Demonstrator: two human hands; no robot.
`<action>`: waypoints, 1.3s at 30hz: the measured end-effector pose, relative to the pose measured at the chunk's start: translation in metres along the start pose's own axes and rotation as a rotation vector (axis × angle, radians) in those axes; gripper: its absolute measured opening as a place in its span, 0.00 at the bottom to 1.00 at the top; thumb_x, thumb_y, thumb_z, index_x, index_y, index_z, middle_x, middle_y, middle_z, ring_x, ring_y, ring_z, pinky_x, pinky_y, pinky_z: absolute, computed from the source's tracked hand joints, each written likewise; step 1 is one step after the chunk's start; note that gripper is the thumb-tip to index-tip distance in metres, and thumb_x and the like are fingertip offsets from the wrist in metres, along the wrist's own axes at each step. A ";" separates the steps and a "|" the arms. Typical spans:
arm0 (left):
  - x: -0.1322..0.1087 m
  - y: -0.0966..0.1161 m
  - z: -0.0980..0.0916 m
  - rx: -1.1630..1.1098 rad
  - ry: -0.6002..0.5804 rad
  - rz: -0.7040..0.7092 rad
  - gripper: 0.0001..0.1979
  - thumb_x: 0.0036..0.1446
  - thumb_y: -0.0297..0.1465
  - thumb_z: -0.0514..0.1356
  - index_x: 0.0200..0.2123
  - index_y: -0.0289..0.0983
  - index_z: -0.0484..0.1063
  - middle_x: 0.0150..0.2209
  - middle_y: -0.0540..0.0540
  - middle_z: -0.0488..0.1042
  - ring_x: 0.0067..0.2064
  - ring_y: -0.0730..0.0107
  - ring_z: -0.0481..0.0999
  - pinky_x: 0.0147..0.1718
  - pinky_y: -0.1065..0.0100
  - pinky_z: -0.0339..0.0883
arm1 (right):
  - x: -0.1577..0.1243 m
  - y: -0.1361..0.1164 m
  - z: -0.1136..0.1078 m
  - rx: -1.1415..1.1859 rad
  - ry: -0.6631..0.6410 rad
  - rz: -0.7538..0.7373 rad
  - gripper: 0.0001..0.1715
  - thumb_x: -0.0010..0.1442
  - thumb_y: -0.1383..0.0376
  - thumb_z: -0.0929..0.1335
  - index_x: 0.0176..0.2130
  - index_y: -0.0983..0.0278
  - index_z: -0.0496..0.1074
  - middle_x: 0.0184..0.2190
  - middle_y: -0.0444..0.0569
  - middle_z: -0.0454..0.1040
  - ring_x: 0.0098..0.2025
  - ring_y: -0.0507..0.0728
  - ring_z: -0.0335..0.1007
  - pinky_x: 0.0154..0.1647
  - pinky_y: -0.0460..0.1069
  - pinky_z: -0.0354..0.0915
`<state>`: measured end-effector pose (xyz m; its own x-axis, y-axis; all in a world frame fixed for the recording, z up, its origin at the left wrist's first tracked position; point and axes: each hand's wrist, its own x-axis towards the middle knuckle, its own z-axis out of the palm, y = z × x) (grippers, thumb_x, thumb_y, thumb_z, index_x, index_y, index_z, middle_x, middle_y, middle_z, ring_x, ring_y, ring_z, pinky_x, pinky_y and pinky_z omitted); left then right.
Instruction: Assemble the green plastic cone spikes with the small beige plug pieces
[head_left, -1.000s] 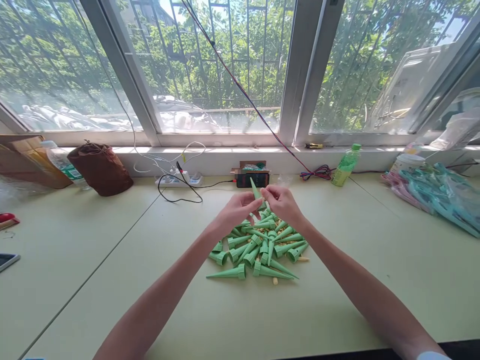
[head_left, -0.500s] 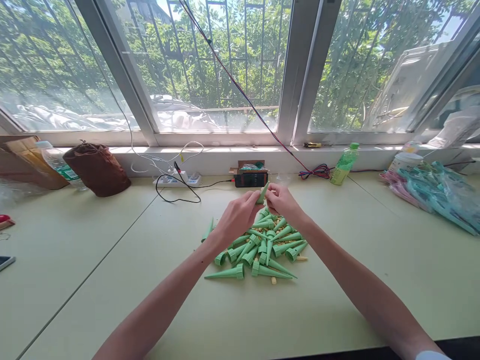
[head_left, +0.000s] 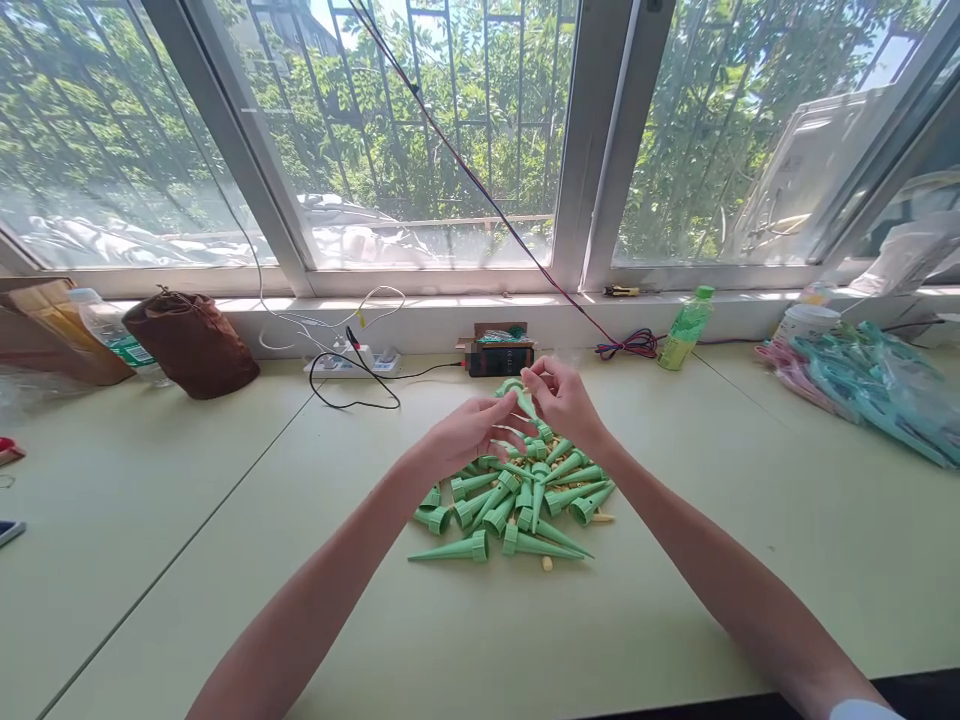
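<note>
A heap of green plastic cones (head_left: 517,500) lies on the pale table (head_left: 675,560), with a few small tan pegs among them. Above the far side of the heap both hands meet. My right hand (head_left: 562,400) pinches one green cone (head_left: 523,398) between thumb and fingers. My left hand (head_left: 469,432) is curled just left of it, fingertips touching the same cone. The cone's wide ring end points away from me.
Along the window sill stand a small black box (head_left: 501,356), a white power strip (head_left: 352,362) with cables, a green bottle (head_left: 684,330) and a brown pouch (head_left: 191,342). Teal and pink plastic parts in a clear bag (head_left: 870,385) lie at the right.
The held cone has been turned, from pointing up to lying with its ring end away from me. Both hands stayed above the heap.
</note>
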<state>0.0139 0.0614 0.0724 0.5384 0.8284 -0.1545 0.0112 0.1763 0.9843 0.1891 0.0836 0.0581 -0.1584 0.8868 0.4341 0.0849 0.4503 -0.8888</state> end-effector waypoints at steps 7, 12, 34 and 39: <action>0.004 -0.008 0.000 -0.021 0.034 0.135 0.19 0.55 0.44 0.67 0.35 0.31 0.72 0.32 0.45 0.73 0.30 0.75 0.73 0.23 0.77 0.66 | -0.002 0.000 0.004 0.028 -0.005 0.080 0.23 0.60 0.46 0.68 0.27 0.60 0.60 0.14 0.37 0.59 0.15 0.48 0.51 0.16 0.44 0.48; 0.007 -0.012 0.004 0.385 0.190 0.356 0.17 0.55 0.43 0.65 0.35 0.35 0.70 0.31 0.47 0.73 0.30 0.70 0.74 0.23 0.73 0.67 | -0.001 -0.006 0.004 0.244 -0.043 0.302 0.26 0.54 0.47 0.72 0.26 0.60 0.58 0.12 0.33 0.51 0.13 0.45 0.43 0.14 0.43 0.40; 0.001 0.005 -0.007 -0.269 -0.061 -0.116 0.22 0.59 0.48 0.61 0.40 0.33 0.76 0.39 0.38 0.77 0.30 0.74 0.74 0.20 0.79 0.64 | -0.002 -0.012 0.004 0.260 -0.068 0.197 0.27 0.54 0.45 0.72 0.28 0.60 0.59 0.11 0.32 0.53 0.13 0.44 0.43 0.12 0.42 0.43; 0.001 0.005 -0.003 -0.313 -0.007 -0.071 0.14 0.60 0.38 0.63 0.41 0.33 0.75 0.36 0.40 0.76 0.28 0.77 0.73 0.20 0.80 0.65 | -0.003 -0.007 0.005 0.233 -0.064 0.196 0.29 0.53 0.42 0.72 0.28 0.60 0.59 0.12 0.32 0.54 0.13 0.45 0.45 0.12 0.42 0.45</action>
<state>0.0115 0.0644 0.0766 0.5510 0.8049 -0.2203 -0.2105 0.3895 0.8967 0.1836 0.0774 0.0627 -0.2234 0.9427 0.2480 -0.1067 0.2292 -0.9675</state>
